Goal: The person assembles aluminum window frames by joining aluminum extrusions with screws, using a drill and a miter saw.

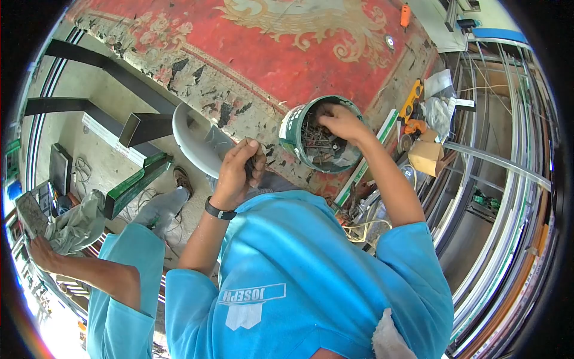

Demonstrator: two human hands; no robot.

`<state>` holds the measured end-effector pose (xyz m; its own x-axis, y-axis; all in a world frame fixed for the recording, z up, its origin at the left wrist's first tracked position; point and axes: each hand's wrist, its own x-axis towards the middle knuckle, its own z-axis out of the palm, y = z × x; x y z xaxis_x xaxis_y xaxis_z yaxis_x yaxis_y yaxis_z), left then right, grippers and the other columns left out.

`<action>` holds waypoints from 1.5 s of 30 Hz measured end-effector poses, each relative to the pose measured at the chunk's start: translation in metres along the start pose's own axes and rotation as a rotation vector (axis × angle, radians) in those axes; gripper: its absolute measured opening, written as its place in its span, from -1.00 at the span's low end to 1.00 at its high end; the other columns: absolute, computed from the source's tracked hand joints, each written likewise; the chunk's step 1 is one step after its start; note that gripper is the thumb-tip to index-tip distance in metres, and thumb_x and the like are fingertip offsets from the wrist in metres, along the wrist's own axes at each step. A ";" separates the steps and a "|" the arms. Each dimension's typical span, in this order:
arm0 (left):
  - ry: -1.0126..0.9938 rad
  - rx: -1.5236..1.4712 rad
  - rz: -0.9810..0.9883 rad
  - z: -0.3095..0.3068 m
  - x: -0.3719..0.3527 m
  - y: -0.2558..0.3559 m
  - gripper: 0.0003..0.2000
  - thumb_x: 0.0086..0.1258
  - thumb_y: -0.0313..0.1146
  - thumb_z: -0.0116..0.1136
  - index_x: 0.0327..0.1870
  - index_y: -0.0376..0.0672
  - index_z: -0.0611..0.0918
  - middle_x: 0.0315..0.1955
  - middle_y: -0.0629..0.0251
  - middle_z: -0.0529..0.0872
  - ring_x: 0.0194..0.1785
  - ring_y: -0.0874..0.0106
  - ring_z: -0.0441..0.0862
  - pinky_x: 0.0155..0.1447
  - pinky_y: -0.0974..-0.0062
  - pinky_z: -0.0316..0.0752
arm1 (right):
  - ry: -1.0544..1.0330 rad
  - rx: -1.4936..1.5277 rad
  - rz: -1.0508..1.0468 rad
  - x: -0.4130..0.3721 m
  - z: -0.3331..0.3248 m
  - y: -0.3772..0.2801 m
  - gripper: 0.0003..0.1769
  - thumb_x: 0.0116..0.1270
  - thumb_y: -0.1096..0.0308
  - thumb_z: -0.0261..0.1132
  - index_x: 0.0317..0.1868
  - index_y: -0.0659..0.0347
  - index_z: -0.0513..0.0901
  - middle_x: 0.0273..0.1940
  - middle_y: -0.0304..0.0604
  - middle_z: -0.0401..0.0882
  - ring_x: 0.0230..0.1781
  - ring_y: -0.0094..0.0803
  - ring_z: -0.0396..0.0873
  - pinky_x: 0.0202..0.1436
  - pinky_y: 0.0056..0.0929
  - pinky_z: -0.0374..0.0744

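Observation:
My right hand [342,124] reaches down into a green bucket [291,128] with white lettering, its fingers curled among the contents. The bucket holds a jumble of thin metal pieces that look like screws or nails [317,142]; the fingertips are lost in shadow there. My left hand [238,169] is held up left of the bucket, fingers curled round something small and dark that I cannot make out. Just beyond the left wrist, which wears a black band, is a white rounded basin-like thing [194,146], partly hidden by the hand.
A worn red patterned carpet [299,66] with dark scraps lies ahead. At right are a yellow level [411,99], a cardboard box [426,154] and racks of long metal profiles [496,239]. Dark metal frames [143,128] stand at left. A co-worker's arm [95,272] is at lower left.

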<state>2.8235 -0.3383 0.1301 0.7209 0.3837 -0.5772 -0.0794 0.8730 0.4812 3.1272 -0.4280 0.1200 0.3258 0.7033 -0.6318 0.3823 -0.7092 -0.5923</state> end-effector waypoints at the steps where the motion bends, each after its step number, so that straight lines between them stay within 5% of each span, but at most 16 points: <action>1: -0.006 0.002 0.001 0.002 0.000 0.002 -0.74 0.62 -0.15 0.07 -0.24 -0.14 0.52 -0.53 0.37 0.52 -0.56 0.59 0.36 -0.57 0.63 0.23 | -0.038 0.156 0.058 -0.012 -0.007 -0.012 -0.77 0.33 0.31 0.30 -0.11 0.29 0.68 -0.21 -0.12 0.73 -0.27 -0.43 0.60 -0.24 -0.42 0.54; 3: -0.020 0.007 0.003 0.006 0.000 0.004 -0.74 0.62 -0.15 0.07 -0.24 -0.14 0.52 -0.53 0.37 0.52 -0.56 0.59 0.36 -0.58 0.63 0.23 | -0.141 0.502 0.078 -0.028 -0.015 -0.017 -0.86 0.38 0.41 0.32 -0.08 0.18 0.62 -0.24 -0.30 0.69 -0.42 -0.74 0.44 -0.45 -0.70 0.34; 12: -0.166 -0.033 0.007 0.014 0.013 -0.003 -0.57 0.66 0.06 -0.13 -0.11 -0.17 0.54 -0.42 0.23 0.63 -0.40 0.40 0.56 -0.44 0.49 0.42 | -0.217 0.685 -0.080 -0.072 -0.031 -0.028 -0.54 0.37 0.30 0.46 0.22 0.24 0.59 -0.13 -0.32 0.68 -0.22 -0.66 0.58 -0.26 -0.67 0.48; 15: -0.125 -0.179 -0.053 0.026 0.009 0.001 -0.38 0.64 0.21 -0.24 0.10 -0.27 0.56 -0.17 0.02 0.75 -0.16 0.23 0.73 -0.22 0.35 0.66 | -0.114 0.592 -0.156 -0.081 -0.029 -0.032 -0.58 0.36 0.35 0.47 0.18 0.23 0.61 -0.09 -0.34 0.66 -0.13 -0.63 0.60 -0.19 -0.65 0.52; 19: -0.201 -0.253 -0.054 0.029 0.010 0.000 -0.23 0.62 0.30 -0.30 0.32 -0.37 0.48 0.12 -0.15 0.68 0.15 0.11 0.72 0.16 0.20 0.71 | -0.041 0.556 -0.332 -0.102 -0.019 -0.068 -0.63 0.32 0.45 0.49 0.10 0.24 0.62 -0.10 -0.34 0.65 -0.10 -0.61 0.60 -0.12 -0.59 0.55; 26: -0.167 -0.357 -0.030 0.045 -0.002 0.000 -0.18 0.60 0.34 -0.29 0.39 -0.38 0.41 0.26 -0.22 0.59 0.30 0.01 0.63 0.24 0.12 0.68 | 0.022 0.223 -0.487 -0.115 0.028 -0.113 -0.68 0.36 0.43 0.45 0.05 0.31 0.59 -0.28 -0.26 0.67 -0.33 -0.57 0.58 -0.23 -0.51 0.58; 27: -0.149 -0.387 -0.012 0.045 -0.002 -0.003 -0.19 0.61 0.32 -0.26 0.41 -0.39 0.39 0.25 -0.23 0.61 0.28 0.00 0.64 0.24 0.11 0.68 | -0.047 0.208 -0.414 -0.114 0.028 -0.114 -0.72 0.43 0.47 0.39 0.09 0.30 0.59 -0.15 -0.27 0.68 -0.28 -0.66 0.52 -0.24 -0.58 0.52; 30: -0.163 -0.394 0.030 0.033 -0.012 -0.007 -0.21 0.61 0.32 -0.28 0.36 -0.38 0.43 0.13 -0.17 0.68 0.21 0.05 0.69 0.27 0.15 0.65 | 0.149 0.335 -0.581 -0.100 0.037 -0.101 -0.76 0.45 0.42 0.36 0.05 0.32 0.60 -0.31 -0.21 0.65 -0.36 -0.56 0.58 -0.27 -0.48 0.58; 34: -0.001 -0.327 0.101 0.027 -0.031 -0.003 -0.34 0.63 0.20 -0.15 0.25 -0.34 0.52 0.12 -0.16 0.70 0.13 0.05 0.74 0.18 0.14 0.71 | 0.088 0.626 -0.495 -0.098 0.047 -0.096 -0.60 0.56 0.28 0.30 0.25 0.34 0.50 0.05 -0.17 0.57 -0.01 -0.61 0.49 -0.05 -0.54 0.53; 35: 0.117 -0.292 0.140 0.030 -0.036 -0.005 -0.47 0.63 0.15 -0.07 0.08 -0.25 0.59 -0.16 0.06 0.76 -0.15 0.22 0.75 -0.07 0.27 0.70 | 0.029 0.626 -0.457 -0.101 0.058 -0.095 -0.47 0.60 0.16 0.25 0.37 0.35 0.41 0.24 -0.11 0.47 0.22 -0.50 0.42 0.17 -0.47 0.49; 39: 0.215 -0.218 0.096 0.012 -0.070 0.006 -0.62 0.64 0.06 0.01 -0.23 -0.08 0.55 -0.51 0.43 0.51 -0.52 0.53 0.36 -0.45 0.55 0.28 | -0.047 0.391 -0.491 -0.112 0.129 -0.098 -0.45 0.71 0.05 0.00 0.42 0.32 0.41 0.39 -0.05 0.42 0.43 -0.24 0.38 0.46 -0.27 0.41; 41: 0.295 -0.084 0.256 0.005 -0.082 0.004 -0.65 0.66 -0.01 0.00 -0.30 -0.06 0.54 -0.58 0.53 0.42 -0.60 0.64 0.21 -0.54 0.63 0.09 | -0.426 1.340 -0.109 -0.111 0.176 -0.115 -0.53 0.69 -0.03 -0.01 0.23 0.12 0.61 0.10 -0.20 0.66 0.03 -0.42 0.65 0.14 -0.38 0.61; 42: 0.287 0.196 0.463 -0.013 -0.085 -0.001 -0.61 0.69 -0.04 -0.04 -0.27 -0.15 0.60 -0.47 0.44 0.60 -0.50 0.67 0.36 -0.45 0.64 0.23 | -0.492 1.455 -0.013 -0.108 0.192 -0.122 -0.51 0.68 -0.10 -0.02 0.15 0.09 0.63 -0.06 -0.30 0.71 -0.13 -0.43 0.66 0.00 -0.38 0.62; 44: 0.384 0.513 0.719 -0.021 -0.095 0.000 -0.66 0.69 -0.16 -0.03 -0.23 -0.24 0.62 -0.36 0.35 0.66 -0.41 0.66 0.43 -0.34 0.65 0.32 | -0.627 1.734 -0.012 -0.087 0.249 -0.116 -0.50 0.59 -0.18 0.10 0.04 0.07 0.69 -0.06 -0.29 0.73 -0.11 -0.39 0.66 0.06 -0.26 0.61; 45: 0.333 0.546 0.802 -0.028 -0.095 -0.001 -0.71 0.67 -0.24 0.01 -0.21 -0.26 0.62 -0.34 0.32 0.68 -0.38 0.61 0.47 -0.29 0.62 0.36 | -0.504 1.790 0.134 -0.094 0.259 -0.135 -0.50 0.56 -0.18 0.13 -0.02 0.09 0.69 -0.05 -0.23 0.73 -0.06 -0.35 0.67 0.16 -0.23 0.61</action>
<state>2.7354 -0.3676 0.1659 0.3590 0.9309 -0.0673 -0.0694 0.0985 0.9927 2.8209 -0.4107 0.1299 -0.1094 0.8043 -0.5840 -0.9791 -0.1885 -0.0763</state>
